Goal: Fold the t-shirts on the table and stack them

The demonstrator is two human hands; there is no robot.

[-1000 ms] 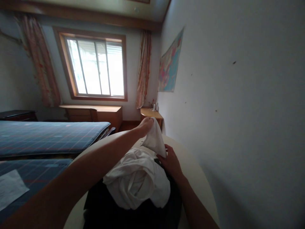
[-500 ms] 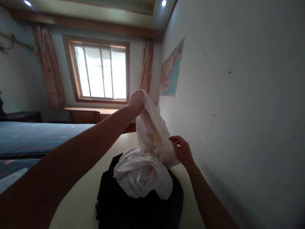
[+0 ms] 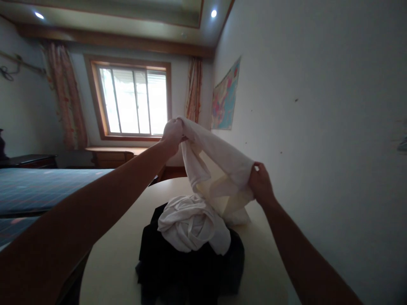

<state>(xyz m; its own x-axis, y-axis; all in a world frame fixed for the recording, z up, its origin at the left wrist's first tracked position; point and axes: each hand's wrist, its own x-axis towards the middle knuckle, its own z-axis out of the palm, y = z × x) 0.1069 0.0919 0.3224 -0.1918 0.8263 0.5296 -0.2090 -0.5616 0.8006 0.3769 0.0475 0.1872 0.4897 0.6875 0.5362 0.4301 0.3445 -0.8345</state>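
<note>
A white garment (image 3: 219, 152) is stretched between my two hands above the table, its kind unclear. My left hand (image 3: 173, 134) is closed on its upper left end, raised higher than the other. At its right end, my right hand (image 3: 261, 184) pinches the edge. The cloth droops open in the middle and shows a yellowish print or inner side. Below it lies a crumpled white cloth (image 3: 190, 224), and I cannot tell if the two are joined. That bundle rests on a heap of black clothing (image 3: 187, 275).
The pale rounded table (image 3: 108, 254) carries the heap. A bed with a blue plaid cover (image 3: 63, 184) stands to the left. Close on the right rises a white wall (image 3: 333, 148) with a map (image 3: 226, 97). A wooden desk (image 3: 111, 156) is under the window (image 3: 133, 101).
My right hand has moved right and taken hold of the garment's edge. The garment, hanging from my left hand before, is now spread between both hands. My left hand shifted slightly left.
</note>
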